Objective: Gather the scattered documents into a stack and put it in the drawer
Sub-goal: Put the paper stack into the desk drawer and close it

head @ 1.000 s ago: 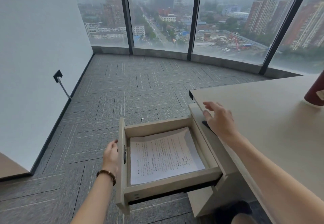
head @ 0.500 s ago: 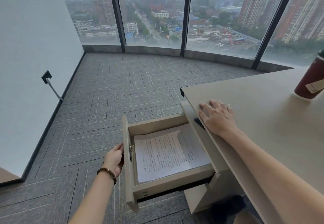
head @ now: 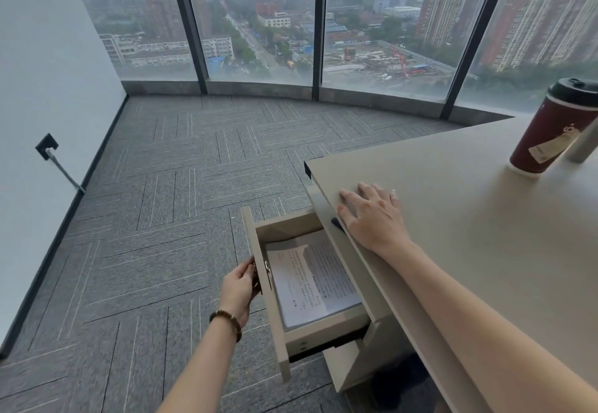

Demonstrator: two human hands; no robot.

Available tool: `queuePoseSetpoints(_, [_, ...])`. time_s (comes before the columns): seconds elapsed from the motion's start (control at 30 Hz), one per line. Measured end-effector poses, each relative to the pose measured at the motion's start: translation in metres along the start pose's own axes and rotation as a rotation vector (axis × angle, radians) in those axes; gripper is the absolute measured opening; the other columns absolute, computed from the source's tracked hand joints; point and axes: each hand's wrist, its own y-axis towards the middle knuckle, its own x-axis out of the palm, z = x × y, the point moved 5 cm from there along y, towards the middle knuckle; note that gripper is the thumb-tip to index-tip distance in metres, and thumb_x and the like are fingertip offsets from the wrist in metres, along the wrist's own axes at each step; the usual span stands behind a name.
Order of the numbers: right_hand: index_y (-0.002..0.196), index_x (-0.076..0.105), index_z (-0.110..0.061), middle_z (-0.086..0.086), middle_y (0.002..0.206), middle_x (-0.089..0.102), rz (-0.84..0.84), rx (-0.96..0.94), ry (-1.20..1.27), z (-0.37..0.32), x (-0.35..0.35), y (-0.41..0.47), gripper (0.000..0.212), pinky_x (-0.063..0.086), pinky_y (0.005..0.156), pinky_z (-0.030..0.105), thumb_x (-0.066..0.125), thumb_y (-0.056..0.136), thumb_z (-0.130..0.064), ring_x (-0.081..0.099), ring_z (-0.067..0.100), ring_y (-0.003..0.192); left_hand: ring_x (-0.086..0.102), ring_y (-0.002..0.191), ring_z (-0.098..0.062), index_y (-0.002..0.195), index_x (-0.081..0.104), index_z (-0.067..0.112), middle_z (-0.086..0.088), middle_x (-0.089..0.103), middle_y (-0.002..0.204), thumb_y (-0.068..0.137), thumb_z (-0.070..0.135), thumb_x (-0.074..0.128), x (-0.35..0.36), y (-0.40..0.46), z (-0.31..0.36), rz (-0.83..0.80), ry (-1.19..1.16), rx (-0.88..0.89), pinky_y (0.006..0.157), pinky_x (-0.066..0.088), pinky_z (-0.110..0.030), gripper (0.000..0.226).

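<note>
We press our left hand (head: 241,285) against the drawer (head: 271,309) front, fingers lightly curled, probably to shut it; the stack of documents (head: 310,280) lies inside (half hidden). Our right hand (head: 372,215) steadies on the desk (head: 469,218), fingers flat.

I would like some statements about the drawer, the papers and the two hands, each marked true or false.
1. The stack of documents lies inside the drawer. True.
2. The drawer is fully closed. False: it is partly open.
3. The left hand is at the drawer front. True.
4. The right hand holds the red cup. False: it rests flat on the desk; the cup stands apart.
</note>
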Motion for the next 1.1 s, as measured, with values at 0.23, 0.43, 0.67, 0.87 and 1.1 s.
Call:
queuePoseSetpoints(0.23, [0.144, 0.044, -0.04, 0.007, 0.159, 0.031, 0.013, 0.003, 0.021, 0.0, 0.001, 0.001, 0.047, 0.006, 0.121, 0.054, 0.033, 0.1, -0.052, 0.019, 0.028, 0.148, 0.067, 0.101, -0.023, 0.135, 0.057, 0.004, -0.014, 0.07, 0.118, 0.102, 0.007, 0.047, 0.048, 0.001, -0.01, -0.072, -0.066, -0.023, 0.081, 0.059, -0.032, 0.034])
queuePoseSetpoints(0.43, [0.145, 0.045, -0.04, 0.006, 0.159, 0.031, 0.03, 0.002, 0.047, 0.001, -0.001, 0.001, 0.045, 0.006, 0.121, 0.054, 0.029, 0.103, -0.048, 0.019, 0.028, 0.148, 0.062, 0.12, -0.025, 0.132, 0.062, 0.015, -0.009, 0.069, 0.123, 0.1, 0.014, 0.054, 0.081, 0.005, -0.02, -0.113, -0.046, -0.066, 0.085, 0.059, -0.045, 0.032])
queuePoseSetpoints(0.67, [0.144, 0.045, -0.04, 0.006, 0.159, 0.032, 0.042, -0.003, 0.033, 0.002, 0.001, 0.002, 0.045, 0.008, 0.12, 0.056, 0.031, 0.102, -0.048, 0.021, 0.029, 0.148, 0.061, 0.122, -0.022, 0.132, 0.061, 0.017, -0.007, 0.068, 0.126, 0.1, 0.016, 0.056, 0.114, 0.005, -0.027, -0.151, -0.048, -0.086, 0.091, 0.055, -0.053, 0.033])
queuePoseSetpoints(0.87, [0.142, 0.047, -0.042, 0.004, 0.158, 0.034, 0.055, 0.007, 0.063, 0.004, 0.001, 0.004, 0.042, 0.008, 0.121, 0.054, 0.032, 0.103, -0.045, 0.021, 0.028, 0.148, 0.056, 0.127, -0.022, 0.138, 0.056, 0.017, -0.008, 0.064, 0.131, 0.1, 0.017, 0.055, 0.134, 0.009, -0.033, -0.177, -0.062, -0.095, 0.092, 0.054, -0.054, 0.038])
queuePoseSetpoints(1.1, [0.143, 0.047, -0.041, 0.005, 0.158, 0.033, 0.051, 0.008, 0.063, 0.003, 0.0, 0.004, 0.042, 0.007, 0.121, 0.054, 0.033, 0.103, -0.044, 0.02, 0.028, 0.148, 0.057, 0.125, -0.02, 0.138, 0.057, 0.022, -0.004, 0.065, 0.13, 0.1, 0.022, 0.056, 0.145, 0.015, -0.04, -0.148, -0.051, -0.116, 0.094, 0.053, -0.055, 0.038])
